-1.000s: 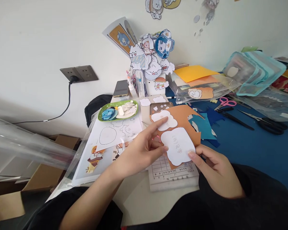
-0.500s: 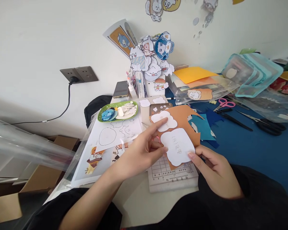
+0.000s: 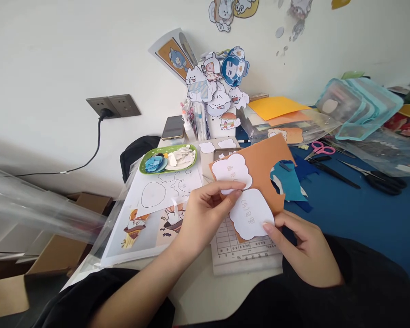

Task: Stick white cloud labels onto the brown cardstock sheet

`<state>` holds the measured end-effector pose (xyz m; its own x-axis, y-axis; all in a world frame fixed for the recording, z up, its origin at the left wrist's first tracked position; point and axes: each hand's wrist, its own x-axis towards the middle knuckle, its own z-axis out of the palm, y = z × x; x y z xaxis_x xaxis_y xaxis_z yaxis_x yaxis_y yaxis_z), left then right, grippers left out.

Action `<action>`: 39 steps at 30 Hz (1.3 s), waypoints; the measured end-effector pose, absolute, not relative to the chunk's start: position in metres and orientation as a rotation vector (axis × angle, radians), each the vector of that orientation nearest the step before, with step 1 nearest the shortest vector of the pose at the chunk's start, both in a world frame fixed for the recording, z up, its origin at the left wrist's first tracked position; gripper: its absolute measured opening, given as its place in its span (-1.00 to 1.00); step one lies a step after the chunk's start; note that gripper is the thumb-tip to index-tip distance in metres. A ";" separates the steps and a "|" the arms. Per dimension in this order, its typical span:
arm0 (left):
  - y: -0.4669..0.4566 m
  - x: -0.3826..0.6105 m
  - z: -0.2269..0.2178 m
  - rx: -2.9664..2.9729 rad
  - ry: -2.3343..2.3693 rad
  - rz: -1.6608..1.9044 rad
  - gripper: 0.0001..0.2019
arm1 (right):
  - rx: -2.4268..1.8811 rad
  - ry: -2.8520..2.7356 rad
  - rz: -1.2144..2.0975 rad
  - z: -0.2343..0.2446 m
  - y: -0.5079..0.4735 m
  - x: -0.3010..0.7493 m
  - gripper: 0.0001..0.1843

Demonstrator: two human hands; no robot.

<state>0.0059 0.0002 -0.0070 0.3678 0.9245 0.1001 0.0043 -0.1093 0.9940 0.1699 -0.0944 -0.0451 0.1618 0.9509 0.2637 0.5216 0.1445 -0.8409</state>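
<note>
In the middle of the frame, just right of centre, a brown sheet is held up over the tabletop, tilted, with a curved notch in its right edge. Two white cut-outs lie on it in a row that slants from upper left to lower right: the upper cut-out and the lower cut-out, both with faint handwriting.

The narrow meeting place between them sits right at the fingertips of the left hand, which comes in from the lower left. Its grip is nearly closed, index finger over the bottom edge of the upper cut-out, thumb at the top of the lower one; whether it pinches either piece or only presses, I cannot tell.

The right hand, at the lower right, has its grip closed on the brown sheet, thumb on the lower cut-out's right edge, fingers behind. So the left hand is the nearer to the upper cut-out, while both touch the lower one, from opposite sides.

Below the sheet lies a printed form pad; a green tray of cut pieces is left of centre, and black scissors lie at the right
</note>
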 end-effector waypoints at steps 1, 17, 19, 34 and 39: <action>-0.001 0.007 -0.007 1.448 0.889 1.000 -0.86 | -1.507 -1.494 0.572 -0.045 -0.095 0.170 -0.68; -0.011 0.014 -0.007 1.218 0.886 1.027 -0.84 | -1.556 -1.532 0.519 -0.045 -0.097 0.170 -0.68; -0.008 0.011 -0.006 1.262 0.886 0.979 -0.83 | -1.573 -1.486 0.542 -0.045 -0.096 0.171 -0.67; -0.002 0.007 -0.011 1.211 0.862 0.920 -0.78 | -1.521 -1.427 0.678 -0.047 -0.093 0.175 -0.68; -0.002 0.007 -0.011 1.205 0.871 0.923 -0.75 | -1.503 -1.410 0.696 -0.047 -0.093 0.175 -0.67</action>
